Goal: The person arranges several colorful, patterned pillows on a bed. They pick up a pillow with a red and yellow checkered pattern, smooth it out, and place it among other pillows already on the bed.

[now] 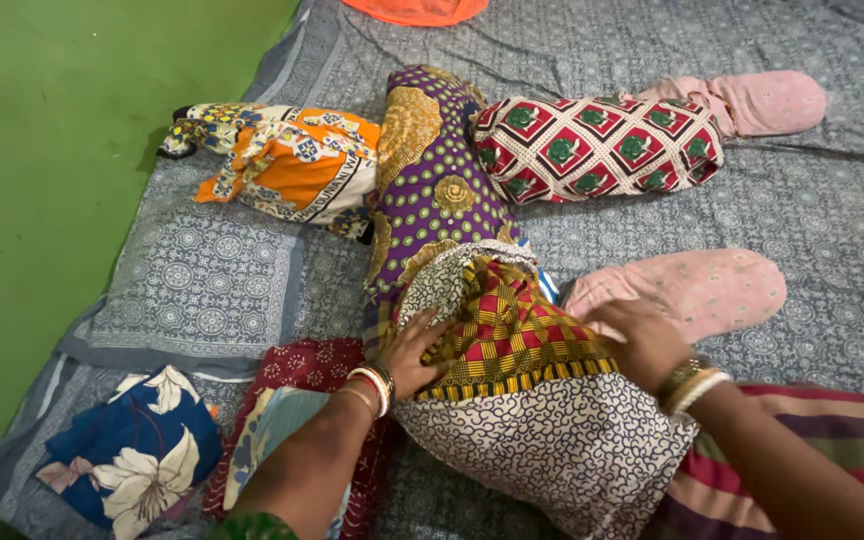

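A pile of patterned cloths lies on a grey printed bedsheet (202,290). My left hand (414,352) presses flat on the left side of a red, yellow and green checked cloth (512,330), which lies over a white cloth with dark squiggles (552,440). My right hand (642,340) rests on the right edge of the same checked cloth, next to a pink cloth (702,285). Both wrists wear bangles. A purple dotted cloth with gold patches (432,180) stretches away from the hands.
An orange and white printed cloth (292,165) lies at the left, and a red and white diamond cloth (597,145) at the right. A blue floral cloth (142,455) sits near left. A green floor (42,150) borders the bedding. A striped fabric (842,450) lies under my right arm.
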